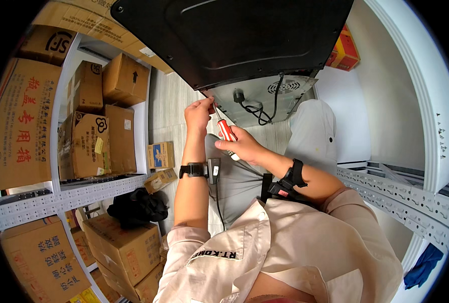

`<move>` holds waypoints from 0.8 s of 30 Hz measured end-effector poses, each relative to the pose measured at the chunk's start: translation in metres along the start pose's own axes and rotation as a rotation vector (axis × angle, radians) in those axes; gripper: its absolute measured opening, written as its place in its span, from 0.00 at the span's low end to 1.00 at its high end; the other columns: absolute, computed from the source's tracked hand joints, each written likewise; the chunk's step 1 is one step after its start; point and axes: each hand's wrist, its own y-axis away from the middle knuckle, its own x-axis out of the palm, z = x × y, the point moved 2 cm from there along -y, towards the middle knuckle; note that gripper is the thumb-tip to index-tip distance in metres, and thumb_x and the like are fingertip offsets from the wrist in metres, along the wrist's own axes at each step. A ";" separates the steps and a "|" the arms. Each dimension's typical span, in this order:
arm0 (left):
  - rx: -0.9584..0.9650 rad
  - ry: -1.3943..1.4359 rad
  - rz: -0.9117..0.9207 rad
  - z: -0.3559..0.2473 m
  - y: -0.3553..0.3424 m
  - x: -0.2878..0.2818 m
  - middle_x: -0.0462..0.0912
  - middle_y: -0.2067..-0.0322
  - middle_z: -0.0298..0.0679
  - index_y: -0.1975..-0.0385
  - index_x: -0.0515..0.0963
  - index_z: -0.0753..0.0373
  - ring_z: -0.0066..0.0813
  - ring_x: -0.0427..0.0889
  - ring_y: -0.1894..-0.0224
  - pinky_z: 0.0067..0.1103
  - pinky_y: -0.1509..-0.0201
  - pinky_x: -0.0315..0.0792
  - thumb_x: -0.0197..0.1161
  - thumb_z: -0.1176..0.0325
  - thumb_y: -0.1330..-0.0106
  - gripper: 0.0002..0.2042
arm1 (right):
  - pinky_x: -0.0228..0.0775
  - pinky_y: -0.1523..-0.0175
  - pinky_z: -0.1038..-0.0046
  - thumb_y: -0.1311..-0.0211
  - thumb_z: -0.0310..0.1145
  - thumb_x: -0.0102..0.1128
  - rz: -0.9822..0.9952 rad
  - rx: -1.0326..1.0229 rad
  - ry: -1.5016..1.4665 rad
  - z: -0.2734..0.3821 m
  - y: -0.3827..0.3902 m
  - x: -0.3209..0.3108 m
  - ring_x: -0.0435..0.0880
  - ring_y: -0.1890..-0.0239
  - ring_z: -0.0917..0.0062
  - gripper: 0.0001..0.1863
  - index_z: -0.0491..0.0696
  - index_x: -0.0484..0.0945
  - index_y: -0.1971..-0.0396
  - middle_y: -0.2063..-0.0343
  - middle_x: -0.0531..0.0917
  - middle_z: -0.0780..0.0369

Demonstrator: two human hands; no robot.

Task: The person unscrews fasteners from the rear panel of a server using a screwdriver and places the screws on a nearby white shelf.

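**Screwdriver up under the black appliance**

Left of the black appliance (234, 35) I've got white shelving (58, 189) crammed with cardboard boxes (91, 144), pale tiled floor beyond. My left hand (198, 113) is pinched shut at the appliance's lower edge; can't make out what it's pinching. Right hand (242, 146) grips the red-handled screwdriver (226, 132), tip just under that edge. Further right, a grey perforated rail (396, 194). The appliance's top is cut off.

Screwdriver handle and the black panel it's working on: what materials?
Red-and-white screwdriver handle in the right hand: likely glossy moulded plastic, going by its shine. Big black appliance panel: looks like painted sheet metal, matte, with pressed ribs. The left hand touches its edge.
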 end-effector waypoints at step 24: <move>-0.113 0.233 0.213 0.014 -0.001 -0.002 0.83 0.69 0.30 0.61 0.80 0.60 0.19 0.76 0.70 0.19 0.65 0.67 0.53 0.60 0.33 0.12 | 0.74 0.64 0.76 0.44 0.28 0.70 0.078 0.030 -0.066 0.024 0.015 0.004 0.80 0.67 0.79 0.35 0.42 0.57 0.42 0.63 0.79 0.60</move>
